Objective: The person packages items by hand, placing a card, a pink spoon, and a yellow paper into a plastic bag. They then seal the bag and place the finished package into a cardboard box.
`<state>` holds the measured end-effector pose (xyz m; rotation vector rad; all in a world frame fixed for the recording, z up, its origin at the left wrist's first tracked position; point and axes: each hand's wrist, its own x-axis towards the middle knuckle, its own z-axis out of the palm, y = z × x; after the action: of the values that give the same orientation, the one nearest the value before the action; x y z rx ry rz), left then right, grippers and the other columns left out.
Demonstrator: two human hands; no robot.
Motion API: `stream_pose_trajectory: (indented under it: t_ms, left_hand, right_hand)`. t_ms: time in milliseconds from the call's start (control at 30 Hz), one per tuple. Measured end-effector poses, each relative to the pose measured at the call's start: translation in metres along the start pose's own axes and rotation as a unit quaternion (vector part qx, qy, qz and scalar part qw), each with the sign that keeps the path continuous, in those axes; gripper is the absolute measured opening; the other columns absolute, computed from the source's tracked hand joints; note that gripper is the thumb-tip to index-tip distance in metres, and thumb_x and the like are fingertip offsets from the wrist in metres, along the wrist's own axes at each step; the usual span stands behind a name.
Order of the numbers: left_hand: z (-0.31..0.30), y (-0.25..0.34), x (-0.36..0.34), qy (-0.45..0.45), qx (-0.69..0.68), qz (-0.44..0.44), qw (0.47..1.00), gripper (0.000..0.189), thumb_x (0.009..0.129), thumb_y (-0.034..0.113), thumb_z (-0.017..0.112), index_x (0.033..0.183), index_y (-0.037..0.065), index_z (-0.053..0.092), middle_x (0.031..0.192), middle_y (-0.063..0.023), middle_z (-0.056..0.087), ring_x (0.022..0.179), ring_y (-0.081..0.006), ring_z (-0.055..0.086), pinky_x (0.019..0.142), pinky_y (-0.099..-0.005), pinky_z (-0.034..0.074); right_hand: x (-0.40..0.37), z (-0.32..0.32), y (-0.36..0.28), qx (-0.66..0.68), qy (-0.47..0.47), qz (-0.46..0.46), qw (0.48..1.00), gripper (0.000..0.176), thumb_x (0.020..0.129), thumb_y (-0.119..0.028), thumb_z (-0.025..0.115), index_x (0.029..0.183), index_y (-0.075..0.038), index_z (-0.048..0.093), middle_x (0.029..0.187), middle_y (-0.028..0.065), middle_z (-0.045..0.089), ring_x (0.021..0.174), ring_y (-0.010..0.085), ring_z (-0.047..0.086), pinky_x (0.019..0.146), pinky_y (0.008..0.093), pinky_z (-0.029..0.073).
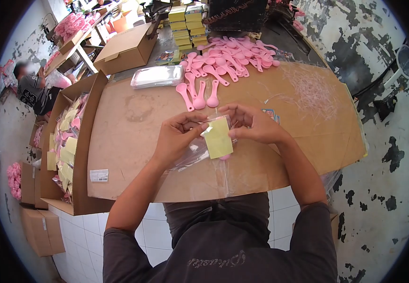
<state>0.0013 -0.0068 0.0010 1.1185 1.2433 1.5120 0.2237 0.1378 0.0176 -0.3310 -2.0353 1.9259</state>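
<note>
At the near middle of the cardboard-topped table, a pale yellow card (219, 139) sits in or against a small clear plastic bag (208, 123). A bit of a pink measuring spoon (225, 157) peeks out below the card; most of it is hidden. My left hand (182, 135) pinches the bag's upper left corner between thumb and fingers. On the other side, my right hand (256, 123) grips the upper right edge, its fingers curled at the bag's top. More clear plastic (192, 158) lies beneath, beside my left wrist.
Several loose pink spoons (200, 96) lie just beyond my hands, before a large pink spoon pile (233, 56). A stack of clear bags (157, 77) lies left of it. Card stacks (186, 28) stand behind. An open carton (79, 188) of packed bags flanks the table's left; plastic strips (314, 92) lie right.
</note>
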Motion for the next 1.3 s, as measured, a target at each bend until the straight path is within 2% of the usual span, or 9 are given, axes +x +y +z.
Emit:
stream_pose_trajectory:
  t_ms: [300,400,533,633,733,867,1067,1200,1300]
  left_hand:
    - [0.005,0.014,-0.019,-0.052,0.065,0.024,0.996,0.025,0.096,0.009,0.076,0.115,-0.005,0.069,0.1,-0.0074,0.073,0.091,-0.0123,0.071,0.078,-0.0275,0.059]
    - [-0.019,0.024,-0.037,-0.083,0.125,-0.103,0.983,0.023,0.096,0.01,0.076,0.111,-0.006,0.07,0.095,-0.0072,0.073,0.088,-0.0121,0.071,0.077,-0.0279,0.06]
    - [-0.08,0.028,-0.073,0.142,0.087,0.045,0.985,0.016,0.099,0.012,0.071,0.108,-0.001,0.072,0.096,-0.0065,0.073,0.08,-0.0139,0.071,0.068,-0.0301,0.061]
    - [-0.129,0.029,-0.095,0.349,-0.127,0.223,0.901,0.042,0.11,0.031,0.051,0.143,0.005,0.053,0.131,-0.0107,0.066,0.113,-0.0187,0.067,0.085,-0.0273,0.057]
    - [-0.102,0.047,-0.086,0.336,-0.084,0.175,0.922,0.049,0.111,0.036,0.047,0.149,0.005,0.049,0.135,-0.0118,0.063,0.116,-0.0187,0.066,0.085,-0.0262,0.055]
    - [-0.073,0.031,-0.051,0.15,0.212,0.043,0.965,0.035,0.099,0.018,0.069,0.13,0.001,0.068,0.114,-0.0069,0.072,0.092,-0.0143,0.069,0.079,-0.0276,0.055]
    - [-0.001,0.001,0.008,-0.008,0.55,0.118,0.827,0.03,0.088,0.025,0.079,0.109,0.004,0.073,0.103,-0.0101,0.068,0.088,-0.0254,0.068,0.08,-0.0376,0.055]
    - [0.003,-0.01,0.023,-0.03,0.515,0.082,0.853,0.024,0.088,0.023,0.079,0.098,0.003,0.071,0.103,-0.0098,0.067,0.089,-0.0257,0.069,0.079,-0.0384,0.055]
    - [-0.004,-0.009,0.022,-0.027,0.425,0.037,0.904,0.021,0.09,0.018,0.078,0.1,0.003,0.069,0.102,-0.0095,0.07,0.087,-0.0203,0.071,0.077,-0.0352,0.056]
  right_hand:
    - [0.0,0.009,0.005,-0.021,-0.009,-0.011,1.0,0.049,0.092,0.001,0.075,0.137,-0.001,0.057,0.104,0.0034,0.067,0.098,0.0123,0.065,0.086,0.0282,0.053]
    - [-0.002,0.007,0.002,-0.028,-0.006,-0.041,0.999,0.043,0.093,-0.005,0.074,0.133,-0.001,0.059,0.1,0.0048,0.066,0.095,0.0125,0.065,0.084,0.03,0.053]
    - [-0.02,-0.03,-0.017,-0.402,0.131,-0.068,0.904,0.036,0.091,-0.017,0.076,0.122,-0.002,0.068,0.106,0.0101,0.069,0.099,0.0248,0.067,0.09,0.0374,0.053]
    - [-0.034,-0.064,-0.007,-0.508,0.185,-0.069,0.839,0.035,0.087,-0.02,0.078,0.116,-0.002,0.073,0.109,0.0144,0.069,0.104,0.0325,0.066,0.094,0.041,0.052]
    - [-0.039,-0.071,-0.008,-0.525,0.182,-0.025,0.831,0.034,0.084,-0.019,0.08,0.112,-0.002,0.075,0.11,0.0163,0.068,0.105,0.0345,0.065,0.094,0.0421,0.052]
    - [-0.039,-0.071,0.002,-0.54,0.167,0.019,0.824,0.029,0.082,-0.014,0.081,0.107,-0.001,0.074,0.111,0.0156,0.067,0.105,0.0333,0.064,0.091,0.0426,0.052]
    - [-0.034,-0.071,0.001,-0.466,0.193,0.017,0.863,0.018,0.081,-0.003,0.077,0.097,0.0,0.07,0.104,0.0143,0.067,0.098,0.0326,0.066,0.084,0.0422,0.053]
    - [-0.037,-0.073,-0.005,-0.371,0.204,0.064,0.904,0.016,0.081,0.0,0.075,0.096,0.0,0.069,0.096,0.0138,0.068,0.092,0.0317,0.067,0.081,0.0407,0.053]
    - [-0.034,-0.079,0.007,-0.472,0.226,-0.06,0.85,0.017,0.081,0.0,0.074,0.098,0.0,0.069,0.094,0.0136,0.07,0.086,0.0298,0.068,0.077,0.0389,0.054]
